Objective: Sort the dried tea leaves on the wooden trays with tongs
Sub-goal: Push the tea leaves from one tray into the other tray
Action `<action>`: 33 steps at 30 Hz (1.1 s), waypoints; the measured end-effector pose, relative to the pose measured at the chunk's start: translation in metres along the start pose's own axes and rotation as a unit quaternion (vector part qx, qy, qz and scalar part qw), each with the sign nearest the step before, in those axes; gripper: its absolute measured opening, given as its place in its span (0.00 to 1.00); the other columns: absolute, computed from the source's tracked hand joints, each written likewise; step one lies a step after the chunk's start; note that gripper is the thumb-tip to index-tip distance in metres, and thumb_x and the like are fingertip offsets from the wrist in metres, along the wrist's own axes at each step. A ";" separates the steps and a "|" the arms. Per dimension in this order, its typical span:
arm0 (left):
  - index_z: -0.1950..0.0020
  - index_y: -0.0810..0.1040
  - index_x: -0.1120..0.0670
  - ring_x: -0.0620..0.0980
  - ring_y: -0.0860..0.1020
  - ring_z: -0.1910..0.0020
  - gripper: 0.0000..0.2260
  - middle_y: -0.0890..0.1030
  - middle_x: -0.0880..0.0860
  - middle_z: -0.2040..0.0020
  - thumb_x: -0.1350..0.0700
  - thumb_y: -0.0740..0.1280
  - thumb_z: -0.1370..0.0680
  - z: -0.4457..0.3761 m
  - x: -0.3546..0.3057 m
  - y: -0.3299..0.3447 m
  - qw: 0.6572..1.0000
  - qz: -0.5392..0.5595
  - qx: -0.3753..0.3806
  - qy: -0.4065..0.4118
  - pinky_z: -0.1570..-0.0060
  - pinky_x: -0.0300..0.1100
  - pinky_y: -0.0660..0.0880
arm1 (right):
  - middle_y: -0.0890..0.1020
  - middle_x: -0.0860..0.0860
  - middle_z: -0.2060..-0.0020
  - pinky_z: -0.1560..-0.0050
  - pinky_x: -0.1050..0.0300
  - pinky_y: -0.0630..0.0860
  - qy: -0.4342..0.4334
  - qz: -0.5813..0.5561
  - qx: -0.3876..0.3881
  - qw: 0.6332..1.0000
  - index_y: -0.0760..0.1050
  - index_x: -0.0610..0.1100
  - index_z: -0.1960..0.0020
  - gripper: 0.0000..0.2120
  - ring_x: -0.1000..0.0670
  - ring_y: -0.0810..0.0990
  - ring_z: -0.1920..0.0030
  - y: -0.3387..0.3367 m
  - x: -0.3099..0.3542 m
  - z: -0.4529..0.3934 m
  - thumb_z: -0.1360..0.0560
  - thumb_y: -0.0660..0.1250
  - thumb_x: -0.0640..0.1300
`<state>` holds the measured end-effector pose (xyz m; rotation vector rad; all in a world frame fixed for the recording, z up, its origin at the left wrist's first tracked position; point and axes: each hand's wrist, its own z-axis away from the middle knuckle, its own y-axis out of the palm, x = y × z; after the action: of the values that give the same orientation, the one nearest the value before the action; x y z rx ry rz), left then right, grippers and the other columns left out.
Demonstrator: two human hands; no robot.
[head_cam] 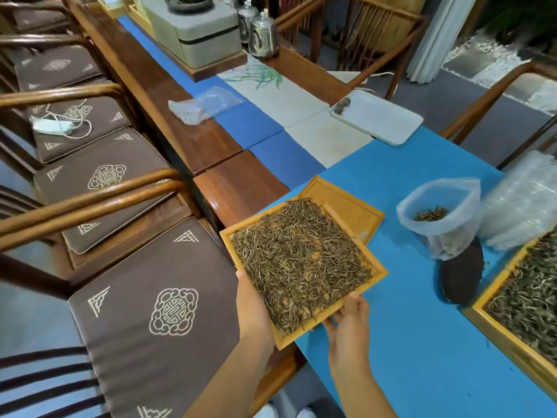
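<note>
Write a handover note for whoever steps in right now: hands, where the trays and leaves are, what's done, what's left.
Left hand and right hand both grip the near edge of the leaf-filled wooden tray, which is tilted and overlaps an empty wooden tray lying on the blue table.
A second leaf-filled tray sits at the right edge; a plastic bag holding a few leaves stands between them.
No tongs in view.
Done: cannot tell.
Left: set the tray down, find tongs, sort.

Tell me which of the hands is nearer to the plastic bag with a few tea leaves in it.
Right. The right hand grips the tray's near edge, on the side facing the plastic bag. The left hand holds the tray's opposite side, farther from it.
</note>
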<state>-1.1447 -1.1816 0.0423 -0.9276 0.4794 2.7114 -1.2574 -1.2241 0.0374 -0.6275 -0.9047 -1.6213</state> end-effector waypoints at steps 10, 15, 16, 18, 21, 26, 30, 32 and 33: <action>0.39 0.77 0.47 0.56 0.81 0.46 0.26 0.83 0.52 0.44 0.32 0.52 0.24 -0.010 -0.044 -0.028 0.994 -0.108 0.011 0.020 0.41 0.57 0.75 | 0.80 0.48 0.55 0.61 0.55 0.76 -0.048 0.047 0.038 0.997 0.68 0.50 0.47 0.09 0.51 0.81 0.58 -0.024 0.004 -0.001 0.24 0.62 0.52; 0.41 0.78 0.51 0.59 0.82 0.48 0.27 0.83 0.57 0.46 0.33 0.54 0.24 -0.021 -0.073 -0.049 0.988 -0.156 0.010 0.008 0.40 0.59 0.74 | 0.74 0.53 0.51 0.48 0.56 0.72 -0.140 0.101 0.003 0.985 0.68 0.54 0.47 0.07 0.51 0.76 0.47 -0.036 0.025 -0.019 0.23 0.62 0.47; 0.42 0.79 0.52 0.59 0.82 0.48 0.27 0.83 0.57 0.46 0.33 0.54 0.24 -0.024 -0.079 -0.053 0.985 -0.171 0.011 0.005 0.40 0.58 0.74 | 0.74 0.54 0.50 0.45 0.56 0.71 -0.162 0.129 0.012 0.978 0.68 0.56 0.47 0.07 0.52 0.74 0.44 -0.036 0.030 -0.022 0.24 0.63 0.47; 0.42 0.79 0.53 0.59 0.82 0.49 0.27 0.84 0.57 0.48 0.34 0.54 0.24 -0.029 -0.090 -0.060 0.979 -0.202 0.022 0.003 0.42 0.57 0.75 | 0.74 0.57 0.46 0.42 0.59 0.68 -0.197 0.201 0.050 0.958 0.69 0.59 0.47 0.10 0.55 0.72 0.41 -0.032 0.039 -0.026 0.24 0.63 0.46; 0.47 0.80 0.52 0.56 0.85 0.56 0.25 0.86 0.55 0.55 0.35 0.54 0.23 -0.037 -0.106 -0.070 0.968 -0.247 0.047 0.003 0.57 0.48 0.81 | 0.71 0.56 0.41 0.43 0.68 0.64 -0.238 0.335 0.136 0.901 0.69 0.57 0.41 0.13 0.58 0.69 0.39 -0.018 0.047 -0.031 0.23 0.62 0.44; 0.53 0.80 0.50 0.51 0.85 0.64 0.23 0.86 0.52 0.61 0.36 0.53 0.22 -0.050 -0.124 -0.074 0.948 -0.311 0.067 0.021 0.67 0.40 0.78 | 0.65 0.57 0.32 0.31 0.66 0.54 -0.321 0.494 0.256 0.767 0.66 0.52 0.32 0.18 0.59 0.60 0.30 0.025 0.052 -0.039 0.21 0.57 0.41; 0.51 0.80 0.50 0.51 0.85 0.63 0.24 0.86 0.51 0.62 0.35 0.53 0.22 -0.056 -0.132 -0.074 0.941 -0.326 0.088 0.011 0.69 0.39 0.78 | 0.58 0.56 0.26 0.31 0.65 0.49 -0.347 0.578 0.314 0.669 0.59 0.52 0.27 0.25 0.57 0.50 0.26 0.054 0.049 -0.047 0.21 0.53 0.34; 0.50 0.80 0.51 0.52 0.85 0.60 0.24 0.87 0.52 0.59 0.35 0.54 0.23 -0.059 -0.134 -0.075 0.942 -0.325 0.087 0.010 0.62 0.41 0.78 | 0.55 0.54 0.25 0.30 0.62 0.50 -0.356 0.612 0.328 0.625 0.56 0.52 0.26 0.28 0.53 0.50 0.25 0.061 0.048 -0.053 0.21 0.53 0.32; 0.49 0.81 0.51 0.52 0.85 0.60 0.24 0.87 0.52 0.59 0.35 0.54 0.23 -0.061 -0.135 -0.076 0.943 -0.321 0.087 0.008 0.62 0.41 0.77 | 0.54 0.54 0.25 0.29 0.60 0.51 -0.356 0.626 0.332 0.609 0.54 0.53 0.26 0.29 0.53 0.50 0.25 0.063 0.048 -0.056 0.22 0.53 0.31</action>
<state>-0.9829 -1.1505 0.0637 -0.8682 0.3349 2.0390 -1.2039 -1.3025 0.0581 -1.0202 -1.0898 0.3373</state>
